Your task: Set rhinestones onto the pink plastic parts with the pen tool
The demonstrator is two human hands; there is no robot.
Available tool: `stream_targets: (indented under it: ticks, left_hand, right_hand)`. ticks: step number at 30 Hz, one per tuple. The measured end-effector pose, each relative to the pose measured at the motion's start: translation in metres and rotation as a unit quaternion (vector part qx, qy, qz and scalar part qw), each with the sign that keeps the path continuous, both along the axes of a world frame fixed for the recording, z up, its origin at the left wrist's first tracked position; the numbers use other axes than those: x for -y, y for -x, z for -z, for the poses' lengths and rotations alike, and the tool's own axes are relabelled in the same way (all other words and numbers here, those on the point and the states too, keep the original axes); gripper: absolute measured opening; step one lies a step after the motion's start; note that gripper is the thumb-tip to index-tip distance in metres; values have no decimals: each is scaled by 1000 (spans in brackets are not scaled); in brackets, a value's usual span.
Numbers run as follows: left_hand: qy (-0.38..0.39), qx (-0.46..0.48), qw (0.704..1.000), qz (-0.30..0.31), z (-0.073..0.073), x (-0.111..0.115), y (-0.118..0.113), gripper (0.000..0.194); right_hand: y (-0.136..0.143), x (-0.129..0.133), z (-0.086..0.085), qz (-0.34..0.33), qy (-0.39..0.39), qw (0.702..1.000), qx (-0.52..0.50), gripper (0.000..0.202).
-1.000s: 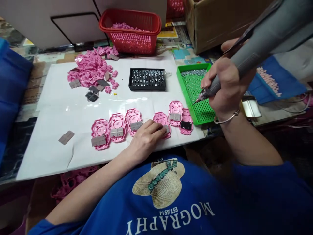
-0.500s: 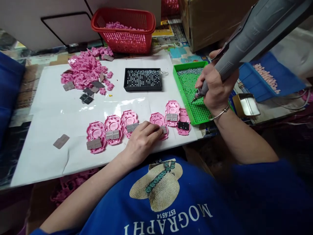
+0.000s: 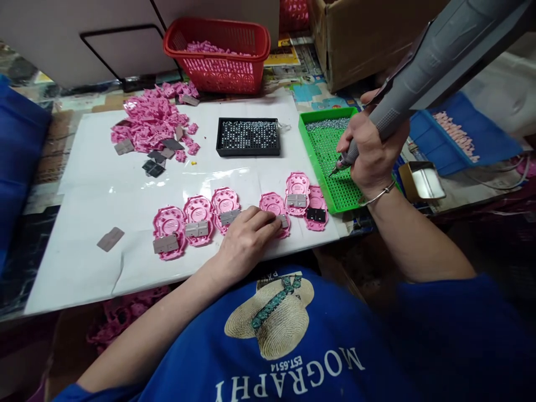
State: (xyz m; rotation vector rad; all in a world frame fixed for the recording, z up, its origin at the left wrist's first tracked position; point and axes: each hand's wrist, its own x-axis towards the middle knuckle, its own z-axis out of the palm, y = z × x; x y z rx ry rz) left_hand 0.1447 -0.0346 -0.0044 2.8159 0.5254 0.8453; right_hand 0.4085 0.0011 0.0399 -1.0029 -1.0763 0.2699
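My right hand (image 3: 372, 148) is wrapped round a grey electric screwdriver (image 3: 389, 109). The bit points down into a green perforated tray (image 3: 307, 145) that holds small screws (image 3: 329, 124). My left hand (image 3: 251, 234) lies over a pink plastic casing (image 3: 272, 204), fingertips closed down on the small grey plate (image 3: 283, 221) in it; the fingers partly hide both. To the right of that hand, one pink casing (image 3: 297, 181) carries a grey plate and another (image 3: 317, 195) a black plate. Several more casings with grey plates (image 3: 196, 229) stand in a row to its left.
A black perforated tray of screws (image 3: 248, 152) sits mid-board. Behind are a pile of pink parts (image 3: 153, 120) and a red basket (image 3: 221, 72). A loose grey plate (image 3: 110, 239) lies at left. On the right are a blue bin (image 3: 435, 142) and an open tin (image 3: 421, 181).
The camera view has shifted slightly, so the board appears a little further right. Both hands keep nearly the same positions, the bit still at the green tray.
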Motion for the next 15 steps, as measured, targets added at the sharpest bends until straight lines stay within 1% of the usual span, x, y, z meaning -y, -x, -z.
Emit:
stream_targets:
  ticks: [2,8,11,15]
  left_hand:
    - [1,-1,1000,-2,0,0,0,14]
    - [13,2,1000,-7,-1,1,-1,13]
    - [9,9,1000,-19,-1,2,1,16]
    - [-1,23,999,-43,0,3,6,18]
  right_hand:
    - [0,-1,2,-2,-6,1000,-7,31]
    - [-3,-2,3,3,19,1000,18,32]
    - [-3,-1,3,-12,12,1000,9,30]
    - [-1,0,3,-14,3,1000,-15,29]
